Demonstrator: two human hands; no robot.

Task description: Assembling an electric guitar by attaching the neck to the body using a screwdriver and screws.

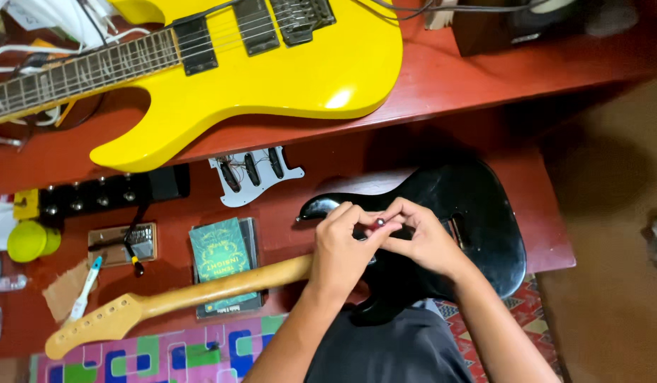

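Observation:
A black electric guitar body (pixel 477 213) lies across my lap and the red lower table (pixel 548 227), its bare wooden neck (pixel 201 291) reaching left to an unstrung headstock. Both my hands meet over the body's upper middle. My left hand (pixel 340 245) and my right hand (pixel 420 237) pinch a small silver metal part (pixel 379 222) between their fingertips. What lies under the hands on the body is hidden.
A yellow electric guitar (pixel 272 64) lies on the upper red shelf. On the lower table are a white pickguard with pickups (pixel 254 174), a green booklet (pixel 222 259), a black tuner strip (pixel 102 191), a metal bridge plate (pixel 123 245), a yellow-green lid (pixel 27 241) and a small brush (pixel 86 287). A patterned mat (pixel 180 351) covers the floor.

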